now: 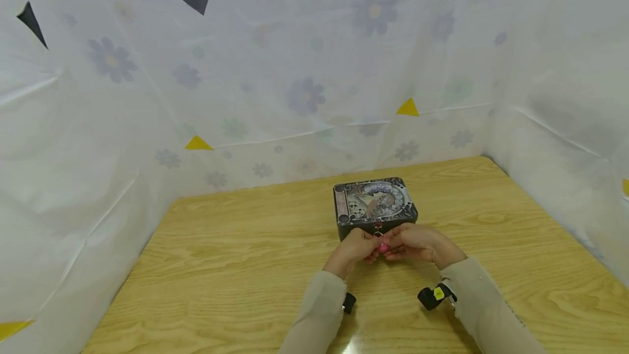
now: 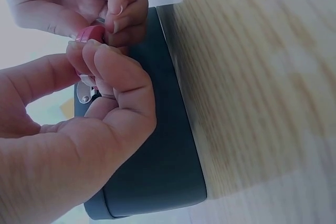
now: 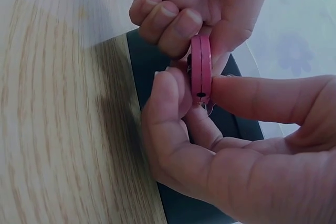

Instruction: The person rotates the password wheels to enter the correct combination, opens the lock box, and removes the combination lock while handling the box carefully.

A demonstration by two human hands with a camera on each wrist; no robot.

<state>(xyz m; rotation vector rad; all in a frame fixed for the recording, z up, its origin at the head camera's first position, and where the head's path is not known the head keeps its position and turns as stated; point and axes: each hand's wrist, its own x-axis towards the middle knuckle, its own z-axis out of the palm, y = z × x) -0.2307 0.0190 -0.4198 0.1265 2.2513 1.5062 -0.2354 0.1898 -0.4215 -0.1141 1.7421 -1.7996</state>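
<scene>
A dark tin box (image 1: 375, 201) with an illustrated lid lies on the table, its lid down. At its front, a small pink padlock (image 3: 201, 69) hangs by a metal loop near the latch (image 2: 83, 92). My left hand (image 1: 355, 247) pinches the padlock from the left, fingers curled. From the right, my right hand (image 1: 417, 242) grips it between thumb and fingers. The right wrist view shows the padlock's narrow edge, with a seam and a dark spot. Fingers hide much of the padlock and part of the latch.
The wood-grain table (image 1: 236, 266) spreads to both sides of the box. Pale flowered sheeting (image 1: 255, 97) rises behind it, and plain white sheeting (image 1: 565, 113) stands along the right. Black straps with small devices (image 1: 432, 296) sit at both wrists.
</scene>
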